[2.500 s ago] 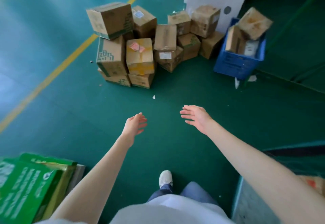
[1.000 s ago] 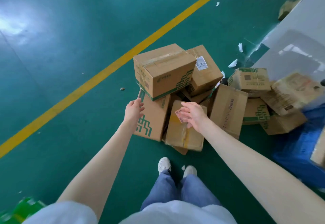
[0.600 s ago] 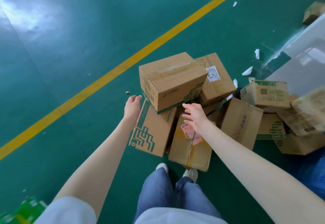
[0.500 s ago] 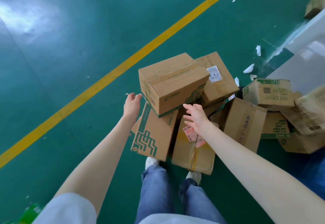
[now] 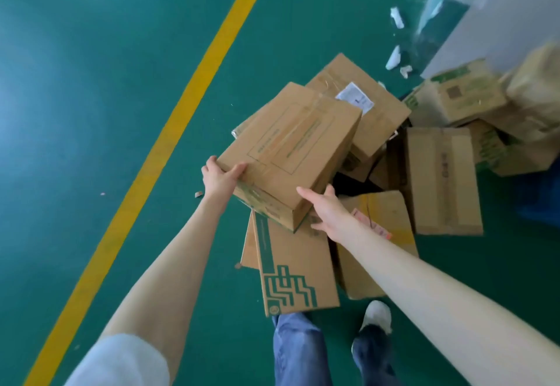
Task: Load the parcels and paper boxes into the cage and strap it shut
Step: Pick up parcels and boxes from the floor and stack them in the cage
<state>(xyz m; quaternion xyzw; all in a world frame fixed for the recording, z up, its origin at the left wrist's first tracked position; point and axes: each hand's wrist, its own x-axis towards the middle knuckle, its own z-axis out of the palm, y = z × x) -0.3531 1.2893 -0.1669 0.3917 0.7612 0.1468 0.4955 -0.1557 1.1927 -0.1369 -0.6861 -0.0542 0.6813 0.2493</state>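
Atop the pile point(image 5: 442, 179), taped green-edged carton point(image 5: 291, 146)

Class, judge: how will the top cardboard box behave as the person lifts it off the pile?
Probably stiff: the top box shows crisp flat faces. Likely light, since the left hand and right hand grip only corners. Its tape may feel slick.

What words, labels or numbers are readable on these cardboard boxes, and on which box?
None reads clearly.
Top brown cardboard box: green print, blurred.
White paper label on the box behind: too small.
Green stepped emblem on the upright box: no words.
Pink sticker on the yellow-taped box: blurred.
Dark print on the right-hand box: blurred.
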